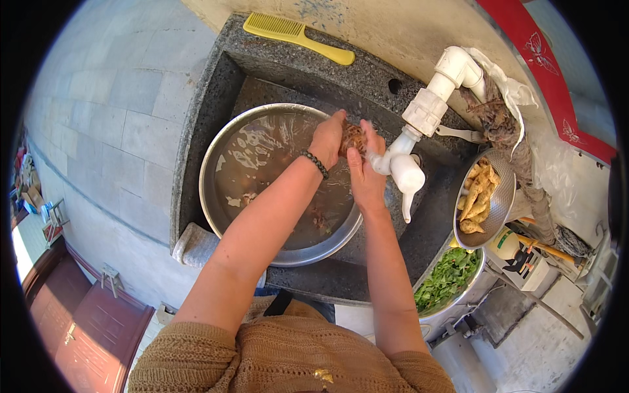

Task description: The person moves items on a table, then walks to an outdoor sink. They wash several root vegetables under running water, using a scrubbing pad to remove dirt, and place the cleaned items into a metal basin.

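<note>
Between my two hands, over the rim of a large metal basin, is a reddish-brown food item (353, 139), too blurred to name. My left hand (328, 136), with a dark beaded bracelet at the wrist, grips it from the left. On its right side, my right hand (367, 167) has its fingers and thumb spread against it. A white plastic tap (406, 172) stands just right of that hand, and water splashes at its spout. Murky brown water with floating bits fills the basin (314, 256), which sits inside a dark stone sink (196, 123).
A yellow comb (300, 38) lies on the sink's back ledge. A grey cloth (196, 244) hangs over the front left edge. At the right stand a metal bowl (502, 196) of pale brown root pieces and a pot of chopped green leaves (449, 280). Wrapped pipework (511, 132) runs along the wall.
</note>
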Action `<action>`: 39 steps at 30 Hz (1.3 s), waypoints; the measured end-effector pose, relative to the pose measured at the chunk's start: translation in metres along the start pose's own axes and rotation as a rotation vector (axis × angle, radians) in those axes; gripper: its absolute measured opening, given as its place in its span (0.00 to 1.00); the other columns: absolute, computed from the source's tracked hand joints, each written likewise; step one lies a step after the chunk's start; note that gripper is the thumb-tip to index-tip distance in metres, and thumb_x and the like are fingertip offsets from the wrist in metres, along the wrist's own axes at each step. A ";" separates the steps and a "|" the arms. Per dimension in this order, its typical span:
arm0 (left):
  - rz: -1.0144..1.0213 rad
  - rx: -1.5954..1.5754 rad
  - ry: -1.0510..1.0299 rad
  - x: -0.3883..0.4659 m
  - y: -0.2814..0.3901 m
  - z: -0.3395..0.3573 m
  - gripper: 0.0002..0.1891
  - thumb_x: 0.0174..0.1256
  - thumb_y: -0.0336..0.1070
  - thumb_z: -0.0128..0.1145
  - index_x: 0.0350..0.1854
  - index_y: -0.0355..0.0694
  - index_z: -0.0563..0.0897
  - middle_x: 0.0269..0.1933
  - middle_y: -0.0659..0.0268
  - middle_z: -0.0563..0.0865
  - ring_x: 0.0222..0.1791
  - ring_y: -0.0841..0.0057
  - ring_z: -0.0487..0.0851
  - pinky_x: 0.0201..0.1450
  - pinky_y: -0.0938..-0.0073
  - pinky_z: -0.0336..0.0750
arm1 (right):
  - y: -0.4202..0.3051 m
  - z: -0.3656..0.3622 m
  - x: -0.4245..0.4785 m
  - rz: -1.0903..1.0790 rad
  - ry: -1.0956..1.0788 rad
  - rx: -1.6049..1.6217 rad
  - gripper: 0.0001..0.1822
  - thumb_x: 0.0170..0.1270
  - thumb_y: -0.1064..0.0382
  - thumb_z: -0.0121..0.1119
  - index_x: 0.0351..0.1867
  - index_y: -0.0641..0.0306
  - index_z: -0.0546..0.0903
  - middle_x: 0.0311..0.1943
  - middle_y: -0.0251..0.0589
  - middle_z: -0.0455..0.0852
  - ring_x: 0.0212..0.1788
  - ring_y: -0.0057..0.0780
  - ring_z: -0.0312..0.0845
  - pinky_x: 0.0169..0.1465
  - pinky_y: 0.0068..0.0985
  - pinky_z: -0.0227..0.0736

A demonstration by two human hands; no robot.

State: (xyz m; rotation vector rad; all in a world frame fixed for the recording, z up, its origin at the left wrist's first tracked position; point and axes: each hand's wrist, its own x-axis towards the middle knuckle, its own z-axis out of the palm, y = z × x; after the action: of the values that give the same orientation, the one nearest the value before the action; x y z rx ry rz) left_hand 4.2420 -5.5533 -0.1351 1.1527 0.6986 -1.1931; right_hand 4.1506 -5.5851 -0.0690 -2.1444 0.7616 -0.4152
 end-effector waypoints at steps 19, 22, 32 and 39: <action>-0.222 -0.573 -0.217 -0.019 0.007 0.010 0.13 0.61 0.44 0.41 0.35 0.38 0.72 0.35 0.60 0.79 0.37 0.67 0.77 0.45 0.64 0.73 | 0.011 0.013 -0.004 0.120 0.000 0.340 0.24 0.62 0.60 0.49 0.58 0.63 0.63 0.35 0.38 0.75 0.38 0.25 0.70 0.44 0.23 0.66; -0.310 -0.543 -0.206 -0.031 0.014 0.008 0.15 0.63 0.43 0.36 0.37 0.38 0.72 0.38 0.59 0.79 0.39 0.65 0.77 0.48 0.61 0.72 | 0.012 0.000 -0.008 0.212 -0.115 0.290 0.24 0.59 0.63 0.53 0.57 0.63 0.66 0.38 0.40 0.74 0.42 0.26 0.70 0.48 0.24 0.65; -0.185 -0.516 -0.010 -0.006 -0.007 -0.001 0.16 0.62 0.45 0.41 0.43 0.37 0.69 0.42 0.59 0.77 0.40 0.67 0.78 0.44 0.63 0.74 | 0.007 -0.002 -0.008 0.142 0.106 0.309 0.10 0.50 0.71 0.61 0.35 0.69 0.77 0.34 0.39 0.76 0.39 0.25 0.71 0.44 0.21 0.66; 0.064 -0.372 0.177 -0.010 -0.004 0.000 0.14 0.57 0.40 0.48 0.39 0.34 0.71 0.37 0.60 0.76 0.35 0.69 0.78 0.36 0.64 0.75 | 0.012 -0.002 -0.012 0.385 0.087 0.322 0.05 0.50 0.72 0.60 0.30 0.68 0.77 0.30 0.34 0.76 0.32 0.20 0.71 0.38 0.16 0.67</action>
State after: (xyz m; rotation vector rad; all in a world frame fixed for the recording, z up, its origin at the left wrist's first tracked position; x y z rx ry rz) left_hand 4.2353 -5.5495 -0.1276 0.9645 0.9663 -0.8675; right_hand 4.1359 -5.5844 -0.0778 -1.6448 1.0549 -0.3960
